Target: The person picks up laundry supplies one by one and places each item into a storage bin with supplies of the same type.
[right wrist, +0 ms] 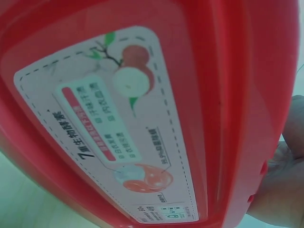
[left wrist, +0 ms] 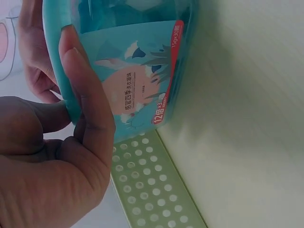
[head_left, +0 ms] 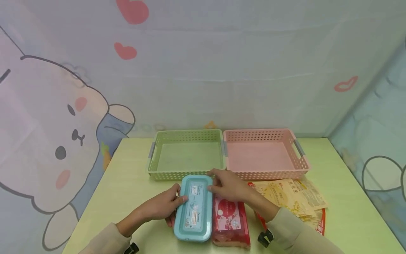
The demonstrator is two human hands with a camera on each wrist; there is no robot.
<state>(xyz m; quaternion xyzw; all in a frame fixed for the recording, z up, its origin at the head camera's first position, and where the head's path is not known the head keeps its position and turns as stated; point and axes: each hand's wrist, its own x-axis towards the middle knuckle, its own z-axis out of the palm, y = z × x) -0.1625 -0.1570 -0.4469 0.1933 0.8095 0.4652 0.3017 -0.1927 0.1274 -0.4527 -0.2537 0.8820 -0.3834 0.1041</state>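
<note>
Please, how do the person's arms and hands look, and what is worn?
The left sleeve and right sleeve are pale beige. The left hand and right hand are ungloved, with no rings visible. Near each sleeve's end is a black device, too small to identify.

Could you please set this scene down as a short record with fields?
Left hand: grips the blue box by its left edge
Right hand: holds the blue box at its far right corner
Red box: on the table, right of the blue box
Yellow packets: overlapping, right of the red box
At the back: green basket left, pink basket right
</note>
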